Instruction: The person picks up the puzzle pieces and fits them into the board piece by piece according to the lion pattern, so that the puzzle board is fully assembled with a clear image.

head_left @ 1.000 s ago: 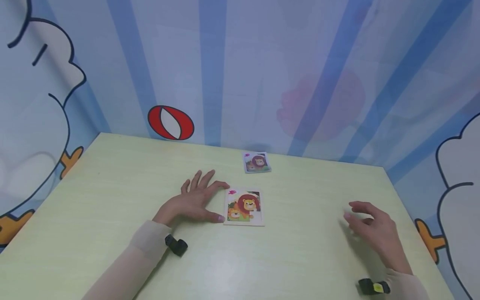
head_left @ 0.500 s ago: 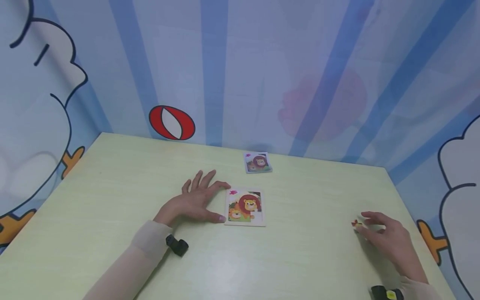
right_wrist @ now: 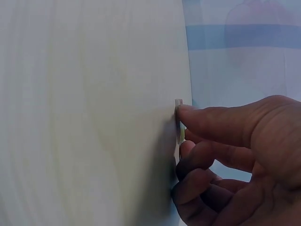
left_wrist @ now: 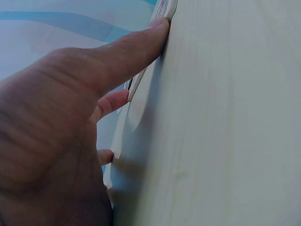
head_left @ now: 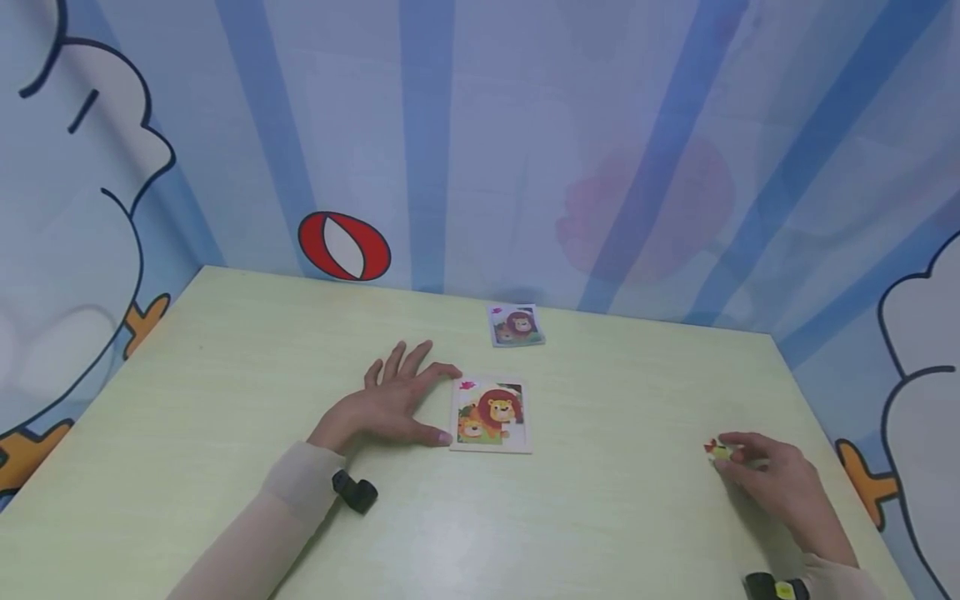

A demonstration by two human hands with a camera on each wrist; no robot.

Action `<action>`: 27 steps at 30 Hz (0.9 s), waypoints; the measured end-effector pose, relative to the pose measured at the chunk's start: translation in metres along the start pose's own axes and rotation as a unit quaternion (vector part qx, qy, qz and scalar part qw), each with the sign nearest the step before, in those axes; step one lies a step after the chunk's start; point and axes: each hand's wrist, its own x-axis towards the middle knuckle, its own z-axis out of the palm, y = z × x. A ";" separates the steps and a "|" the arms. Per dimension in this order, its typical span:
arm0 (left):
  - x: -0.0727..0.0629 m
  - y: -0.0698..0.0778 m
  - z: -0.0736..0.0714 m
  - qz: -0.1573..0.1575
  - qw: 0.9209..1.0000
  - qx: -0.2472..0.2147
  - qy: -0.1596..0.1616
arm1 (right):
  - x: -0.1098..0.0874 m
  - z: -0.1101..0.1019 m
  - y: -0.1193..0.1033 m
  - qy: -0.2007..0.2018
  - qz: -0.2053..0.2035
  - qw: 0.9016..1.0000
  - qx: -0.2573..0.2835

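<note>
A jigsaw puzzle board (head_left: 465, 447) with a lion picture lies mid-table, a white gap at the picture's lower right. My left hand (head_left: 386, 407) rests beside it, thumb at the lower left corner and index fingertip at the upper left, other fingers spread. In the left wrist view the thumb (left_wrist: 127, 54) presses the board's edge (left_wrist: 168, 9). Far to the right, my right hand (head_left: 783, 483) pinches a small red, yellow and green puzzle piece (head_left: 718, 451) between thumb and fingers. The right wrist view shows the piece (right_wrist: 179, 102) edge-on, its face mostly hidden.
Behind the board lies a smaller lion picture card (head_left: 516, 325), near the table's (head_left: 615, 383) back edge. A printed blue-striped cloth (head_left: 510, 150) rises behind the table and along both sides. Each wrist wears a black camera (head_left: 355, 492).
The right hand has moved rightward and toward me, and now holds a puzzle piece that was not visible a second ago. The left hand and board have stayed in place.
</note>
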 end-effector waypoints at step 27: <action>-0.004 0.003 -0.005 0.017 1.000 -0.018 -0.001 | -0.001 0.002 -0.001 0.008 -0.048 0.998 -0.039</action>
